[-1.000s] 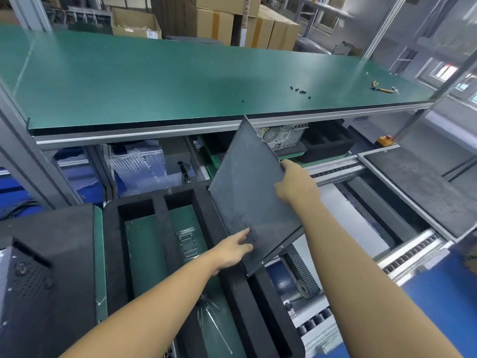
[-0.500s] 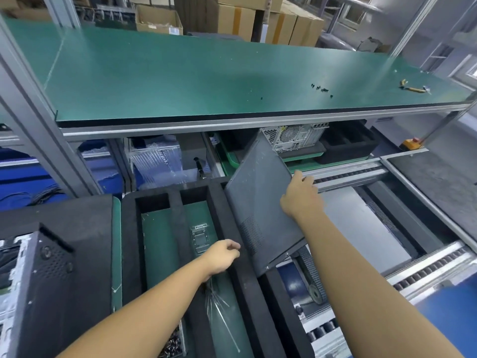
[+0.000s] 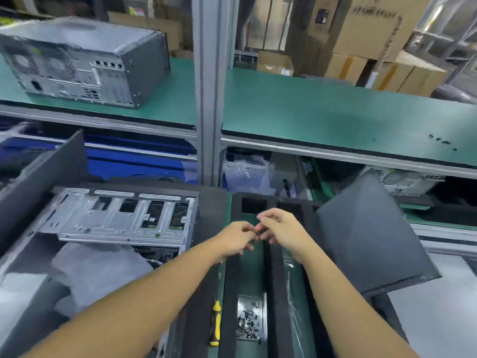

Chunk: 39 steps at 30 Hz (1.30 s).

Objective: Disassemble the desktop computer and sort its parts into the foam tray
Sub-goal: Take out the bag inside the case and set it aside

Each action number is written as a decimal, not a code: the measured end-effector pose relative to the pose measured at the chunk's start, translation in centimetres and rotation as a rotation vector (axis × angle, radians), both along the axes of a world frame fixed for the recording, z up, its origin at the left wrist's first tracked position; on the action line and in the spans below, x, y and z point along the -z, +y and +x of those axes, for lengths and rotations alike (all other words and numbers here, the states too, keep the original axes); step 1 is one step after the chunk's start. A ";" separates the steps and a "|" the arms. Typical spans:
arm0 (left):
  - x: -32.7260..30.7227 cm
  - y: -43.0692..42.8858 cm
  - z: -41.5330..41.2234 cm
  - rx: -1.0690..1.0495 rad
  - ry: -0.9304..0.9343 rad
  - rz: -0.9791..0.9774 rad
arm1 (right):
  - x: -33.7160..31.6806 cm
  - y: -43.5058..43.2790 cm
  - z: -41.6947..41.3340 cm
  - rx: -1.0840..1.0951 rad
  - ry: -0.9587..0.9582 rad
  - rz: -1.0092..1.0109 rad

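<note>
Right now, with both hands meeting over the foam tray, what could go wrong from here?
1. The side panel lies tilted over the right side of the foam tray, held by neither hand; it might slide off.
2. The left hand and right hand touch fingertips above the tray; anything small between them, unclear here, could drop into a wrong slot.
3. The screwdriver lies close by the left forearm and might get knocked.

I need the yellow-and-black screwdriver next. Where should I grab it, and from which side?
Take the yellow-and-black screwdriver by its thick handle, coming from above with the left hand. It lies flat, lengthwise, in a narrow green gap close against the black foam tray's left wall, so side approaches look blocked.
</note>
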<state>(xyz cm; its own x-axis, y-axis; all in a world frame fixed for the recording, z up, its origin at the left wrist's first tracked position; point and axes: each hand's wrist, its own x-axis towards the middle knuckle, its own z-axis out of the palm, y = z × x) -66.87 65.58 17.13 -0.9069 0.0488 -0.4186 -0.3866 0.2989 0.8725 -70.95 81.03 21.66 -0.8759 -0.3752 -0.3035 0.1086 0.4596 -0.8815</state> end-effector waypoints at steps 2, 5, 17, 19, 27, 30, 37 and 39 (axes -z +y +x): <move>-0.8 -3.9 2.0 -0.038 0.059 -0.016 | 0.1 -3.7 2.0 -0.018 0.023 -0.012; -1.3 -9.5 5.5 -0.067 0.105 -0.047 | 0.1 -9.5 5.1 -0.065 0.033 -0.021; -0.8 -28.2 16.7 0.278 0.215 -0.734 | 1.1 -24.8 15.3 -0.126 0.210 0.195; -0.6 -29.7 17.4 0.386 0.203 -0.850 | 1.5 -25.9 16.2 -0.222 0.283 0.338; 2.0 -31.4 19.2 0.469 0.295 -1.000 | 5.6 -29.1 19.6 -0.548 0.327 0.939; 2.7 -31.5 19.3 0.455 0.363 -0.977 | 7.3 -29.1 19.8 -0.566 0.282 0.975; 3.8 -32.2 19.8 0.327 0.500 -0.881 | 8.5 -28.1 18.4 -0.569 0.396 0.855; 3.9 -32.2 20.0 0.216 0.540 -0.796 | 7.9 -27.7 17.9 -0.533 0.414 0.776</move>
